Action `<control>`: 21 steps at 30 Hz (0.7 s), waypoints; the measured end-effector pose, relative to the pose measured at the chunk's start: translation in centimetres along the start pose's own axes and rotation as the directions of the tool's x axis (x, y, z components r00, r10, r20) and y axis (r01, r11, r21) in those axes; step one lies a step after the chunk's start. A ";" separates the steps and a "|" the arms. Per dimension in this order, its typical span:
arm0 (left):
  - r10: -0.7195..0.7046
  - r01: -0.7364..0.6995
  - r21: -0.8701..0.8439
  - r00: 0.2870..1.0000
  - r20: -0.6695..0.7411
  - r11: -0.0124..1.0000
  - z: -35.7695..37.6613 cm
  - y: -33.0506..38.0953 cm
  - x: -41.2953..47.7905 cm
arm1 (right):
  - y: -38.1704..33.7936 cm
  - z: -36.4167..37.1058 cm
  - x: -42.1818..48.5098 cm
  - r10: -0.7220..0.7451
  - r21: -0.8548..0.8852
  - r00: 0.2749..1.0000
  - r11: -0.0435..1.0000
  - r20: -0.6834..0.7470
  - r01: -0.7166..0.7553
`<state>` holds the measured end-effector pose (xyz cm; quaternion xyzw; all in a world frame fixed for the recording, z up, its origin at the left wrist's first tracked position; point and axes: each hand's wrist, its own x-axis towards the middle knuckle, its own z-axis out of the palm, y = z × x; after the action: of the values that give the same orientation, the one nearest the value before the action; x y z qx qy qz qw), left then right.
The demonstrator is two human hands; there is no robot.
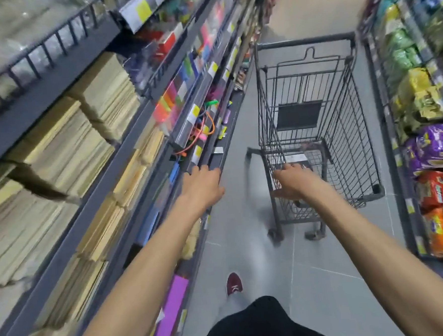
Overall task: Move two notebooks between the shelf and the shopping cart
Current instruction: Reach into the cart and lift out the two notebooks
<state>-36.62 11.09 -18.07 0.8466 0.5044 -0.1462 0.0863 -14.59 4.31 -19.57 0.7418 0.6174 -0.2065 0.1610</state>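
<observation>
A dark wire shopping cart [314,124] stands in the aisle ahead of me; I cannot make out any notebook in its basket. My right hand [293,181] reaches to the cart's near end, fingers spread at the handle, holding nothing. My left hand [203,183] stretches forward beside the front edge of the left shelf [125,153], fingers apart and empty. Stacks of tan notebooks [64,152] fill the left shelf's upper tiers, with more stacks [106,223] on the tier below. The picture is blurred by motion.
Coloured sticky notes and pens [181,99] hang further along the left shelf. A right shelf [429,153] holds purple, orange and green snack packs. Grey floor tiles [327,265] run between the shelves, and my red shoe [234,283] is on them.
</observation>
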 end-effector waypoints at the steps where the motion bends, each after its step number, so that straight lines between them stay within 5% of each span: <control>1: 0.035 -0.035 0.008 0.999 0.004 0.999 -0.5 0.5 1.7 | 1.0 -0.2 0.9 0.035 0.032 0.999 0.999 0.011 -0.035; 21: 0.499 -0.529 0.228 0.848 0.179 0.818 -4.4 13.2 31.8 | 16.2 1.4 14.9 0.393 0.363 0.897 0.821 0.201 -0.441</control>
<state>-10.04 32.48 -24.61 0.9455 0.2269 -0.2311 0.0349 3.39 13.24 -28.57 0.8623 0.3741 -0.3309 0.0834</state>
